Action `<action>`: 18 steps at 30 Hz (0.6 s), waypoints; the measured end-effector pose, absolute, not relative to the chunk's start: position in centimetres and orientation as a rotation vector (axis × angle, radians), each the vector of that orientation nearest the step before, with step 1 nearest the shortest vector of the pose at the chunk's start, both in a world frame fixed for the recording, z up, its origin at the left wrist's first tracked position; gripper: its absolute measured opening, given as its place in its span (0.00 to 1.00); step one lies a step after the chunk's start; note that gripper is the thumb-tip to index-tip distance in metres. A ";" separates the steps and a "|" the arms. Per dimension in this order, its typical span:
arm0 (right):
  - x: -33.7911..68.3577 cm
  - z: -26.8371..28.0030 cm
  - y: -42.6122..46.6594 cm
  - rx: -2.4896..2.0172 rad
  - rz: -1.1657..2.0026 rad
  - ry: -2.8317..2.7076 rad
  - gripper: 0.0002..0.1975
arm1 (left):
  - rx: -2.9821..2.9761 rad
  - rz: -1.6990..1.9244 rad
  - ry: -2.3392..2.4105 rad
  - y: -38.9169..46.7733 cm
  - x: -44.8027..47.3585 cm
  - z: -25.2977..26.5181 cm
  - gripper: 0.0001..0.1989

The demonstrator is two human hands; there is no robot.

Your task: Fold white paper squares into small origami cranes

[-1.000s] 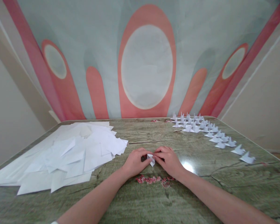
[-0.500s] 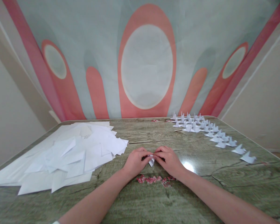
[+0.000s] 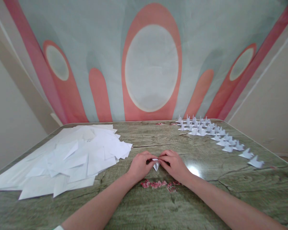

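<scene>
Between my two hands is a small folded piece of white paper (image 3: 156,165), its pointed end towards me. My left hand (image 3: 141,164) pinches its left side between thumb and fingers. On the other side, my right hand (image 3: 172,163) grips the paper the same way, with the fingertips of both hands almost meeting at its top edge. The fingers cover much of the upper part, so the folds there are hidden. Both hands rest low over the wood-patterned table (image 3: 153,210), just beyond a strip of printed pink flowers (image 3: 156,184).
A wide, loose pile of white paper sheets (image 3: 74,159) covers the table's left side. Several white folded paper cranes (image 3: 212,129) stand in rows at the back right, trailing along the right edge. Behind the table hangs a patterned grey and coral backdrop (image 3: 151,67).
Both hands keep nearly the same place and grip. The folded paper between them looks slightly turned or opened, with more of its inner crease showing.
</scene>
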State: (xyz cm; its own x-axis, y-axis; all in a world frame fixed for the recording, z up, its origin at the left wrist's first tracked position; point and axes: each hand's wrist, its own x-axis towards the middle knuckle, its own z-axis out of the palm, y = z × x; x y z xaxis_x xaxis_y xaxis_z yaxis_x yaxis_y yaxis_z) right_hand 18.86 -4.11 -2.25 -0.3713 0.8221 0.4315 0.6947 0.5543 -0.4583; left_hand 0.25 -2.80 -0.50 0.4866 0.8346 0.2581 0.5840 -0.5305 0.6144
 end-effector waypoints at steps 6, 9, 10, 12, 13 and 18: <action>18.9 -2.1 -4.3 -1.222 0.286 -2.160 0.08 | 2.305 0.757 1.218 -3.1 0.4 -0.2 0.11; 18.9 -2.0 -4.3 -1.226 0.292 -2.158 0.08 | 2.303 0.759 1.240 -3.2 0.4 0.0 0.11; 18.9 -1.9 -4.3 -1.228 0.294 -2.158 0.08 | 2.301 0.758 1.243 -3.2 0.4 0.1 0.12; 18.9 -1.9 -4.3 -1.230 0.294 -2.157 0.08 | 2.297 0.756 1.240 -3.3 0.4 0.1 0.12; 18.9 -1.9 -4.3 -1.230 0.292 -2.157 0.08 | 2.294 0.756 1.235 -3.3 0.4 0.1 0.13; 19.0 -2.1 -4.2 -1.221 0.283 -2.162 0.08 | 2.284 0.762 1.204 -3.2 0.3 -0.1 0.13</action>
State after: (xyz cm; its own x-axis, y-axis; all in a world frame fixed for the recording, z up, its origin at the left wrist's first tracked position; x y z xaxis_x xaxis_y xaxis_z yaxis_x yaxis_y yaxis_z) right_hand 19.02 -4.23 -2.08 -0.3704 0.8292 0.4187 0.6934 0.5467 -0.4693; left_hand 0.29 -3.19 -0.07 0.4676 0.8442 0.2621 0.5980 -0.5205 0.6095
